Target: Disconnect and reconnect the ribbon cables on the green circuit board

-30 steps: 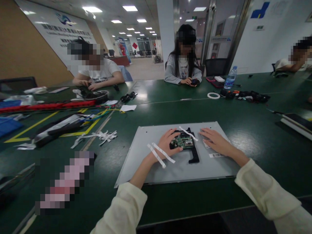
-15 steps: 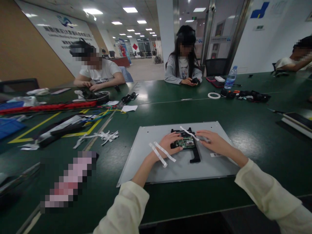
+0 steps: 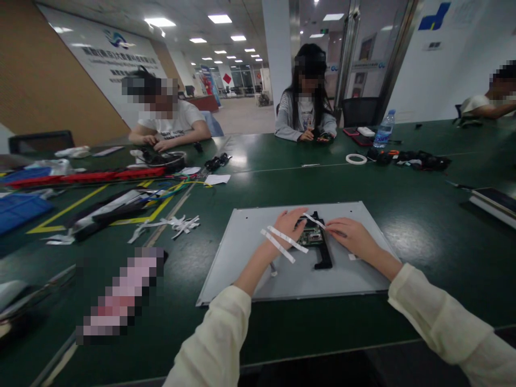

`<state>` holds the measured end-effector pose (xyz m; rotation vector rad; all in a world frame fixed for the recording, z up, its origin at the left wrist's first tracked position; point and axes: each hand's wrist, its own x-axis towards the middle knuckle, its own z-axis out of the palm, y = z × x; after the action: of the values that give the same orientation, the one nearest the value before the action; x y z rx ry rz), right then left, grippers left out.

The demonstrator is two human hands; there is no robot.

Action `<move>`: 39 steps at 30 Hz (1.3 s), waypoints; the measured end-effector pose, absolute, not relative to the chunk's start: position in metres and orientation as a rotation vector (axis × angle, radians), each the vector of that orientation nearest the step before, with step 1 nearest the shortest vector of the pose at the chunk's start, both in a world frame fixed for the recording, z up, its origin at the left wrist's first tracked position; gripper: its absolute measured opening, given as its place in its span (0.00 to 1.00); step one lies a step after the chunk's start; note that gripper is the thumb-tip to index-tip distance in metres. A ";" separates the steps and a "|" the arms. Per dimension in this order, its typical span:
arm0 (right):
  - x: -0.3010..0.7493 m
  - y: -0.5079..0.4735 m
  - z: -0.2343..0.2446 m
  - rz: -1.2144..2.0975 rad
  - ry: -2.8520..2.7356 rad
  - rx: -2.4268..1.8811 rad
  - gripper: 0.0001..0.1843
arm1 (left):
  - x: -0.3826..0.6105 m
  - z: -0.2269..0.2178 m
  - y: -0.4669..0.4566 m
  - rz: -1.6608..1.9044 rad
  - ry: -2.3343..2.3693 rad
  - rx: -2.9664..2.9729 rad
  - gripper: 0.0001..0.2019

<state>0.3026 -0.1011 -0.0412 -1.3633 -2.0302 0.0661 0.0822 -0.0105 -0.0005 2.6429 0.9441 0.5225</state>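
A green circuit board (image 3: 311, 237) sits in a black plastic bracket (image 3: 323, 257) on a light grey panel (image 3: 237, 263). A thin white strip (image 3: 314, 220) stretches slantwise above the bracket. My right hand (image 3: 350, 236) pinches the strip's near right end between thumb and fingertips. At its far left end, the closed fingers of my left hand (image 3: 288, 226) meet the strip; the thumb is partly hidden. Two more white strips (image 3: 282, 244) cling across the back of my left hand and wrist. The left hand covers part of the board and bracket.
Crumpled white strips (image 3: 185, 226) and a blurred-out pink object (image 3: 129, 290) lie to the left. Farther back are cable bundles (image 3: 108, 212), a tape roll (image 3: 356, 159) and a water bottle (image 3: 384, 129). Several people sit around the green table (image 3: 258, 185).
My left hand has moved off the board, up and right to the strip's far end. The right hand has shifted slightly, still holding the strip. The view has turned slightly left.
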 end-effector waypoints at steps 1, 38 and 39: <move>0.302 -0.101 -0.041 0.068 -2.027 -1.361 0.12 | 0.089 -0.003 -0.007 0.526 0.941 2.665 0.20; 0.297 -0.118 -0.026 0.035 -2.193 -1.494 0.14 | 0.106 -0.035 0.006 0.441 1.058 2.811 0.18; 0.297 -0.119 -0.026 0.052 -2.159 -1.497 0.13 | 0.106 -0.035 0.005 0.446 1.060 2.807 0.18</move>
<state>0.2972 -0.1187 -0.0262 -1.4968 -2.1592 0.0519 0.1055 0.0054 -0.0349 2.8074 1.0600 0.4455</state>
